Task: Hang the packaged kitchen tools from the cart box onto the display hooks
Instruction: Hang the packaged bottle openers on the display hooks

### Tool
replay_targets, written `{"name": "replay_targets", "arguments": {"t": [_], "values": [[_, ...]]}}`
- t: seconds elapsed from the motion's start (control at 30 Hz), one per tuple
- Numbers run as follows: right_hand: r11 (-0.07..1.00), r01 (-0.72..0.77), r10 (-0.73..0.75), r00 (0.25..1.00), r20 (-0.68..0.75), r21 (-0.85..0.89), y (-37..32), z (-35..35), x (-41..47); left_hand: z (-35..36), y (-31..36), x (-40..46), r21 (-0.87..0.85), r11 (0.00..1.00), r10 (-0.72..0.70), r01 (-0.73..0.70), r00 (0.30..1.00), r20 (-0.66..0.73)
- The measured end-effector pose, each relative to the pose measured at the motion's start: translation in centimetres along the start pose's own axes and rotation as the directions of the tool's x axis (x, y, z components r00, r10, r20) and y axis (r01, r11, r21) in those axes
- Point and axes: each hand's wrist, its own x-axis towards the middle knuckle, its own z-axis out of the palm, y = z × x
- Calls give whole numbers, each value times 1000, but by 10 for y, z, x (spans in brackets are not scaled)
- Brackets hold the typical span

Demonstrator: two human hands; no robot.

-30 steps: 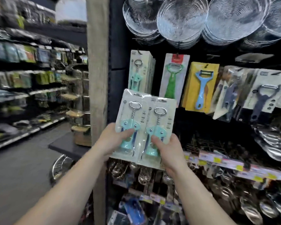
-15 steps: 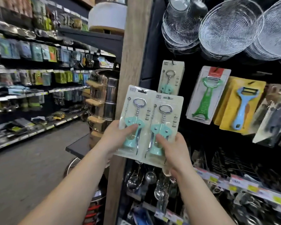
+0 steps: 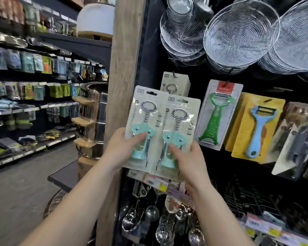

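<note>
Corkscrew packs (image 3: pixel 163 132), one pinched in each of our hands, left (image 3: pixel 122 148) and right (image 3: pixel 189 160), sit just below the hook (image 3: pixel 175 75); we should line up each slot before pushing.

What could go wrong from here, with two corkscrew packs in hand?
1. The left hand and right hand each hold a corkscrew pack low down, so the hang slots at the top may wobble and miss the hook.
2. The packs overlap, so one may snag the other.
3. The green peeler pack hangs close on the right and could get knocked.
</note>
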Motion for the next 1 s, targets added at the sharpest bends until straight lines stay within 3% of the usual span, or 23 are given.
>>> {"name": "replay_targets", "arguments": {"t": [0.23,0.73,1.0], "values": [[991,106,-104,994,23,-83,-4,-18,42,23,9,23,-147,983,84,-108,983,-163],[973,227,-225,973,45,-45,-27,16,95,28,-4,47,-309,946,74,-96,994,-83],[979,202,-202,979,-3,11,-35,38,114,19,5,58,-418,906,61,-70,997,-37]]}}
